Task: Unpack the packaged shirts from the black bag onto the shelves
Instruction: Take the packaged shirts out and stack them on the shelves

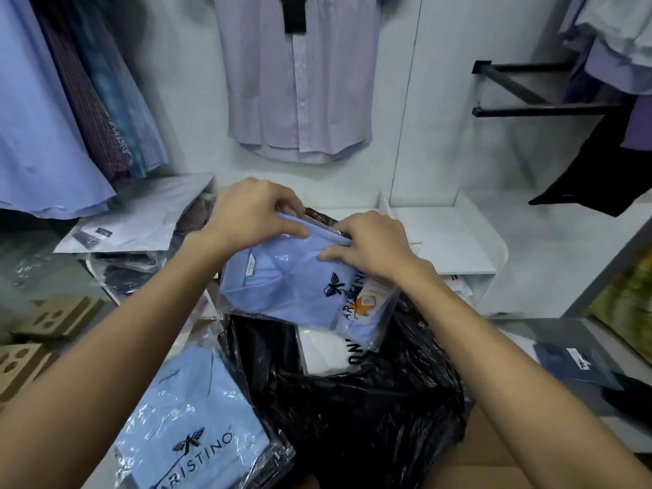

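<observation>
A light blue packaged shirt in clear plastic with a black logo is held above the open black bag. My left hand grips its far top edge, fingers curled over it. My right hand grips the same edge further right. Inside the bag lies a white packaged shirt. A second light blue packaged shirt lies left of the bag, near me. The white shelf stands behind the bag at the right.
Packaged shirts are stacked on the left shelf. Hanging shirts line the back wall and both sides. A black bracket sticks out at the right. Cardboard inserts lie at the left, a dark packaged item at the right.
</observation>
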### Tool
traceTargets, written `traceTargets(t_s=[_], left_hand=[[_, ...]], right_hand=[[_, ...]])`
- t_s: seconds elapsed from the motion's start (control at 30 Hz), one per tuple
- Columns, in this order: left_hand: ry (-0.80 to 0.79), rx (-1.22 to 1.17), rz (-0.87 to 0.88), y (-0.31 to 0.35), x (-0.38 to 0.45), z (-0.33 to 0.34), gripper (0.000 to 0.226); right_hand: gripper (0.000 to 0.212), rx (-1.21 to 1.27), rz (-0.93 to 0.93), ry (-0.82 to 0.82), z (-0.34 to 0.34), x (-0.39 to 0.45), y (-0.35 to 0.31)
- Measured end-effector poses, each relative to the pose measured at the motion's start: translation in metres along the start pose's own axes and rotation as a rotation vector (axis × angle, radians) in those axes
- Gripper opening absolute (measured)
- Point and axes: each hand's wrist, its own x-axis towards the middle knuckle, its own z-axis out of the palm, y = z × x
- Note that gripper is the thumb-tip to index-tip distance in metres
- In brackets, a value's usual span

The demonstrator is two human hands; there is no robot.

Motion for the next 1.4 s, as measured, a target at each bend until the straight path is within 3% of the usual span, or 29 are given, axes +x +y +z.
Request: traceTargets(t_s=[0.07, 0.13, 0.23, 0.37, 0.47, 0.53, 0.57, 0.6, 0.7, 0.77, 0.93, 1.13, 1.2, 1.3, 1.4], left_hand=[[0.173, -0.135, -0.098, -0.029, -0.016, 0.015, 0.063], [0.312, -0.486, -0.345, -0.052, -0.035, 0.035, 0.085], [0.287, -1.046, -0.766, -0.059, -0.059, 0.064, 0.112], [0.134, -1.308, -0.894, -0.056, -0.087, 0.093, 0.09], [-0.089, -1.404, -0.82, -0.055, -0.102, 0.089, 0.076], [-0.078, -1.491, -0.737, -0.055, -0.109, 0.084, 0.053], [-0.007, -1.543, -0.724, -0.057, -0.112, 0.081, 0.048], [0.077, -1.569, -0.721, -0.061, -0.117, 0.076, 0.046], [0.285, -1.515, -0.752, -0.076, -0.145, 0.055, 0.052], [0.298, -1.472, -0.819, -0.089, -0.172, 0.042, 0.048], [0.347, -1.236, -1.049, -0.107, -0.263, 0.047, 0.039], [0.303, -1.061, -1.326, -0.111, -0.351, 0.096, 0.035], [0.247, -0.959, -1.326, -0.112, -0.362, 0.108, 0.045], [0.179, -0.817, -1.322, -0.113, -0.365, 0.119, 0.068], [0.216, -0.704, -1.32, -0.121, -0.363, 0.125, 0.086]], right_hand=[[0.05, 0.146, 0.021, 0.051, 0.002, -0.002, 0.007], [0.056, 0.295, 0.066, 0.095, 0.003, -0.004, 0.013], [0.059, 0.579, 0.057, 0.152, 0.007, 0.0, 0.018], [0.056, 0.915, 0.061, 0.171, 0.013, 0.005, 0.005], [0.032, 1.161, 0.106, 0.135, 0.015, 0.006, -0.014], [0.009, 1.265, 0.107, 0.052, 0.019, 0.009, -0.026], [0.007, 1.289, 0.096, -0.04, 0.023, 0.01, -0.032], [0.019, 1.283, 0.072, -0.142, 0.028, 0.012, -0.037], [0.073, 1.171, 0.003, -0.296, 0.051, 0.015, -0.058], [0.087, 1.206, 0.002, -0.354, 0.074, 0.012, -0.08], [0.069, 1.236, 0.071, -0.493, 0.157, -0.011, -0.134], [0.097, 0.941, 0.07, -0.633, 0.247, -0.042, -0.17], [0.101, 0.821, 0.035, -0.674, 0.264, -0.055, -0.168], [0.086, 0.757, 0.026, -0.567, 0.274, -0.068, -0.166], [0.073, 0.687, -0.019, -0.48, 0.27, -0.072, -0.169]])
